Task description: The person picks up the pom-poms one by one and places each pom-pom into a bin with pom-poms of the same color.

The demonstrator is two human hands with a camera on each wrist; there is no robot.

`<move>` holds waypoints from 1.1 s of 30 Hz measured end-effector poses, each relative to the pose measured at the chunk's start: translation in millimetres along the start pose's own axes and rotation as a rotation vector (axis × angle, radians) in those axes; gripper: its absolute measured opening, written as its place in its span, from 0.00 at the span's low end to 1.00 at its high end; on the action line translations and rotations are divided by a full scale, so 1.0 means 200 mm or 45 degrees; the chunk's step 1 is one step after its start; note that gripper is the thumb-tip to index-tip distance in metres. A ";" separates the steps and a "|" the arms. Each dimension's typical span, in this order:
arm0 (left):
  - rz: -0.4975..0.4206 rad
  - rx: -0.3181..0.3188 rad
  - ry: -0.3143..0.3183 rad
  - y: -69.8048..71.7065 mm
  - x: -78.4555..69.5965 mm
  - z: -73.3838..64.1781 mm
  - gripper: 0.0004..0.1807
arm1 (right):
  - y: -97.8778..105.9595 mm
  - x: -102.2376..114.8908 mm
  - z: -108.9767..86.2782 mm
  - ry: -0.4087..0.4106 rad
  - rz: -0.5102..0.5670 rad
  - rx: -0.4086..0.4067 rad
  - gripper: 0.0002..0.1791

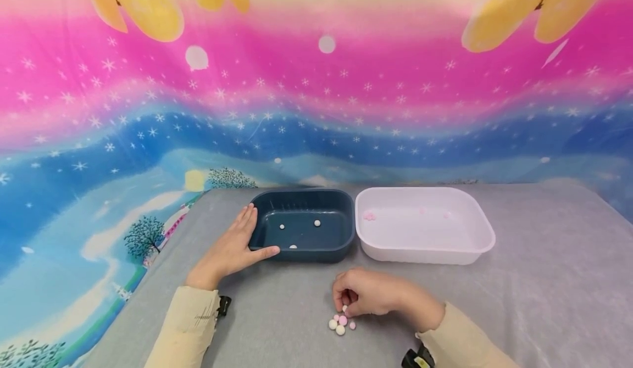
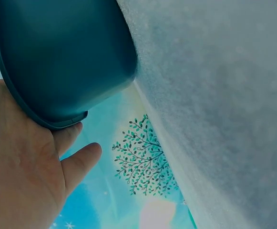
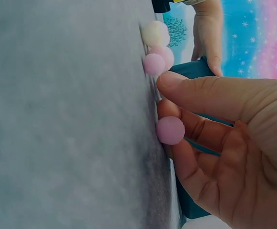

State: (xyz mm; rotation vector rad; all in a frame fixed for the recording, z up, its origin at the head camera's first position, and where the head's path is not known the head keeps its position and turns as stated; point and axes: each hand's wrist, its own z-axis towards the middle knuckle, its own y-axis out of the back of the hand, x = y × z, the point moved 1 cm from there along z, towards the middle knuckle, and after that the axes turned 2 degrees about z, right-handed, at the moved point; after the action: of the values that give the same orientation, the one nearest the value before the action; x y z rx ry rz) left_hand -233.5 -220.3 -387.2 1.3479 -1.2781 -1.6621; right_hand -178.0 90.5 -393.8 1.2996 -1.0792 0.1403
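Observation:
My left hand (image 1: 232, 250) lies spread along the left side and front corner of a dark teal plastic bin (image 1: 303, 256). Its fingers are extended, and the palm meets the bin's outer wall in the left wrist view. My right hand (image 1: 371, 292) is low over the table, fingers curled around a small pink ball (image 3: 170, 130); from the head this ball looks paler. In the right wrist view the thumb stands a little apart from it. Beside those fingertips sits a cluster of several small balls, among them a cream ball (image 1: 340, 330) and a pink ball (image 1: 353, 325).
A white bin (image 1: 425, 255) stands just right of the teal one, with small pink balls (image 1: 369, 216) inside. White balls (image 1: 317, 223) lie scattered in the teal bin. Grey cloth (image 1: 539, 285) covers the table, and a printed curtain (image 1: 316, 110) hangs behind it.

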 end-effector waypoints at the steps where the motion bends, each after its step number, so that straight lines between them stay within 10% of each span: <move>1: -0.001 -0.001 -0.001 0.00 0.00 0.00 0.65 | 0.00 0.00 0.00 0.006 0.012 -0.006 0.11; 33: 0.003 -0.006 -0.006 0.00 -0.01 -0.01 0.64 | 0.08 0.10 -0.04 0.164 -0.033 -0.028 0.07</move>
State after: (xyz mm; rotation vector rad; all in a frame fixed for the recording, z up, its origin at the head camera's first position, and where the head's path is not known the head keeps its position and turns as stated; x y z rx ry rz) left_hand -231.9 -219.9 -386.3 1.3401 -1.2774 -1.6664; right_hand -173.3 94.5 -367.6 1.2667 -0.9520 0.1897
